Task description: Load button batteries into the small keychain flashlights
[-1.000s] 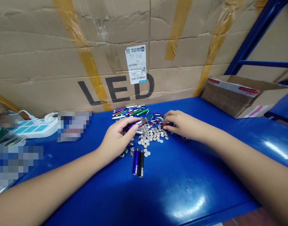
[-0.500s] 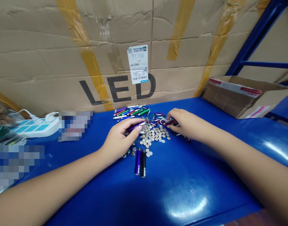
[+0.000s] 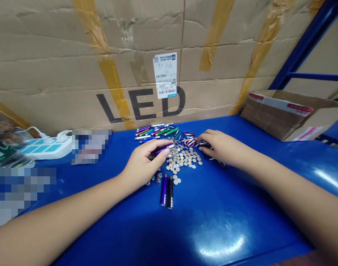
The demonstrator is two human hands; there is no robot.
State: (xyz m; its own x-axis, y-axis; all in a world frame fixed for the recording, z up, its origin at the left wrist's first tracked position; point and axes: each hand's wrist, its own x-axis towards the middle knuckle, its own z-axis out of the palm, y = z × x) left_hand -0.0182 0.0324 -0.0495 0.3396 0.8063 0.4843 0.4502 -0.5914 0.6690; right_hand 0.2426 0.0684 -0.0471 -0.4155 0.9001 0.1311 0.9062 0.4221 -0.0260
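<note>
My left hand is closed around a slim purple flashlight, its silver end pointing right. My right hand reaches into a heap of coloured carabiner clips, with thumb and fingers curled round dark clips that are partly hidden. Between the hands lie many small silver button cells. Below them a purple flashlight tube and a black flashlight tube lie side by side. Small metal caps sit by my left hand, partly covered by it.
Several coloured flashlights lie in a pile at the back of the blue table, against a large carton. A white power strip is at left. An open cardboard box stands at right beside a blue metal frame.
The whole view has shifted slightly, so things appear a little further right. My left hand keeps the purple flashlight. My right fingers have shifted a little among the clips.
</note>
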